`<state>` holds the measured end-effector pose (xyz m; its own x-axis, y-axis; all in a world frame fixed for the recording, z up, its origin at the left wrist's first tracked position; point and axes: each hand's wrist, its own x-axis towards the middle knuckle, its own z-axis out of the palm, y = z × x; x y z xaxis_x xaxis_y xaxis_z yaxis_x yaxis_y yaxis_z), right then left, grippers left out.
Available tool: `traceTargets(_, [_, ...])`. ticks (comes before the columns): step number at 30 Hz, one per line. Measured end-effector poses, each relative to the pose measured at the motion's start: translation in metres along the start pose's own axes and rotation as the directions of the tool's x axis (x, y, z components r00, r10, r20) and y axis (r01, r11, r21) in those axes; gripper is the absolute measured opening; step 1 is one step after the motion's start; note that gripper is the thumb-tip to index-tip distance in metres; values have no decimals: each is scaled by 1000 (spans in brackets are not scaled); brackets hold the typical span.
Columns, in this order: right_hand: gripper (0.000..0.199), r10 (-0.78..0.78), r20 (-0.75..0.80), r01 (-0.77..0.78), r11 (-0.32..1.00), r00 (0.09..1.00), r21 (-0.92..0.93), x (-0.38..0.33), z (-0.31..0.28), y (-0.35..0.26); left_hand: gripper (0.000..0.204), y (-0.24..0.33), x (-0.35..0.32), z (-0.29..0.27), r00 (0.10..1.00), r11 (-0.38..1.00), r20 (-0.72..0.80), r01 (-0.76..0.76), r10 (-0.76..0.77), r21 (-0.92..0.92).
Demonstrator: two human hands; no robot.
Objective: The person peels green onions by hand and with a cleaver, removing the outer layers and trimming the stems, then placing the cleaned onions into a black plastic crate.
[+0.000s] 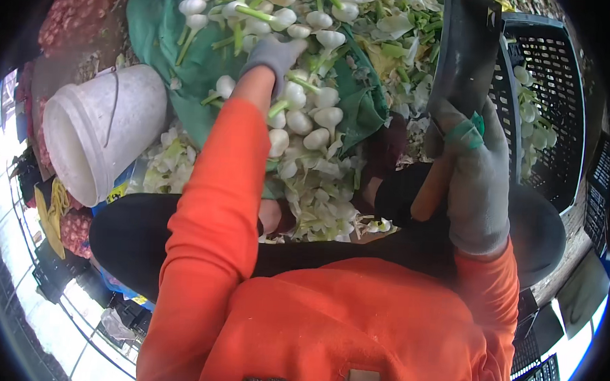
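My left hand (273, 58), in a grey glove, reaches into a pile of garlic bulbs (300, 122) with green stems cut short. Its fingers point down among the bulbs, mostly hidden behind the back of the hand, so I cannot see whether they grip one. My right hand (479, 171), in a long grey glove with green tape (465, 133) around a finger, is closed on a large knife. The knife's broad dark blade (466, 51) points away from me, and its wooden handle (432, 189) sticks out below the hand.
A white bucket (103, 127) lies tipped at the left. Green cloth (159, 31) spreads under the garlic. Peeled skins and leaves (318, 198) are heaped between my legs. A black perforated crate (547, 99) holding some bulbs stands right. Red net sacks (85, 10) sit at far left.
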<state>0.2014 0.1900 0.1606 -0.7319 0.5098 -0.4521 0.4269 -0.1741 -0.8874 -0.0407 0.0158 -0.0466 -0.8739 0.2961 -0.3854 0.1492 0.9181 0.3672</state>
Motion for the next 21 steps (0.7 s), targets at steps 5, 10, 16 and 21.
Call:
traceTargets(5, [46,195,-10,-194,980,981,48,7,-9,-4,66,45,26,43,884,875,150,462,-443,-145])
traceTargets(10, [27,239,14,-236,944,971,229,6,-4,-16,52,9,40,36,923,771,318,361,-216,-524])
traceTargets(16, [25,131,60,-141,964,990,227,2,-9,-5,34,33,-28,0,988,491,-55,-122,147,-862])
traceTargets(21, [20,-543,-15,504,790,840,-349,13,-4,24,46,72,-103,-77,960,477,-19,-156,279,-865])
